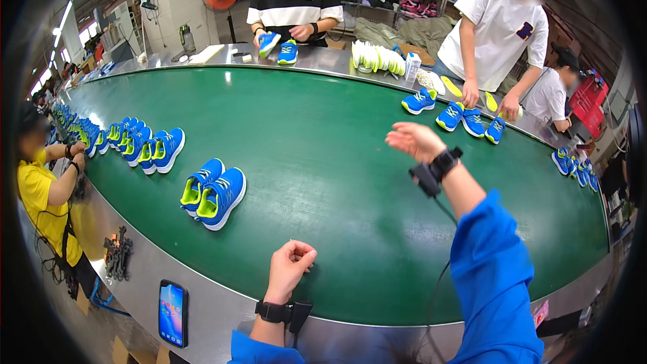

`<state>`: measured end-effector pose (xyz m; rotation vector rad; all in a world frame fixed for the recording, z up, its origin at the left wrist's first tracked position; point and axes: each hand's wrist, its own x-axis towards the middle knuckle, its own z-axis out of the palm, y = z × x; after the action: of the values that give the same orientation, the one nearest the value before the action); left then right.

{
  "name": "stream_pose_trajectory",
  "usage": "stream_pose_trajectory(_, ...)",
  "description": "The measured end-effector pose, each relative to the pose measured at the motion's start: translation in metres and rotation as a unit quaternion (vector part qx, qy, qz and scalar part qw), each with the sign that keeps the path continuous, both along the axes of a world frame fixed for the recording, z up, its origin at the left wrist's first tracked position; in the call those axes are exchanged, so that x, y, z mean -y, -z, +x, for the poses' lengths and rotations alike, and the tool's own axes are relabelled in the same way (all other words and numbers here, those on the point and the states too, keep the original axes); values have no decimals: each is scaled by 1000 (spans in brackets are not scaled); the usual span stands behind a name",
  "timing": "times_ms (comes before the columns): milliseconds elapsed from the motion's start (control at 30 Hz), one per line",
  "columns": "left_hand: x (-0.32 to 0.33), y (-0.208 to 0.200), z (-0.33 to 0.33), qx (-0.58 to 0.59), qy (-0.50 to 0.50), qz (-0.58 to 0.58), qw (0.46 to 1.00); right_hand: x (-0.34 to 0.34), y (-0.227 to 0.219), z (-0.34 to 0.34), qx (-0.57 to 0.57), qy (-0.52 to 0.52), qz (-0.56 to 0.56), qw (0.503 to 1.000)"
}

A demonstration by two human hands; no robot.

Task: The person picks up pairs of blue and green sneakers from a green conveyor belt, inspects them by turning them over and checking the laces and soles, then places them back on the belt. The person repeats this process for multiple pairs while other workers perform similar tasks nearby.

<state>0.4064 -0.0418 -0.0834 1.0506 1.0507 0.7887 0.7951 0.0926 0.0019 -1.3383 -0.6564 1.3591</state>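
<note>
Pair of shoes [219, 195]: two small blue sports shoes with lime-green linings and thick white soles
Pair's pose: upright on their soles, side by side and close together, heels toward the near left, toes toward the far right
Pair's laces: pale, crossing the front of each shoe
Pair's openings: facing up, the lime lining showing at the heel end
Pair's place: on the green belt [317, 155], left of its middle
Single shoe [418, 102]: same blue, lime and white, pale laces across its front
Single shoe's pose: upright, toe toward the near left
Single shoe's place: by the belt's far edge, right of the middle
</note>
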Motion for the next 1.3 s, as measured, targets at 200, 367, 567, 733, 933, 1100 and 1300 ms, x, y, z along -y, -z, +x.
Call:
stream_pose_trajectory(200,6,1,4,36,6,-58,998,-92,72,110,7,189,18,982)
stream_pose_trajectory(367,12,-5,8,80,40,-110,990,-123,114,147,-87,202,61,974)
stream_pose_trajectory(567,16,-8,5,67,33,-100,992,-138,121,105,-61,247,108,961)
stream_pose_trajectory(733,14,-2,8,77,47,-81,993,-98,118,149,41,456,87,885)
stream_pose_trajectory(933,20,0,11,95,60,-83,990,-101,113,169,160,398,21,903)
stream_pose_trajectory(1100,19,4,16,84,63,-81,991,-87,117,167,121,343,4,931)
stream_pose_trajectory(1300,19,18,27,90,14,9,996,53,52,46,158,-138,-82,974)
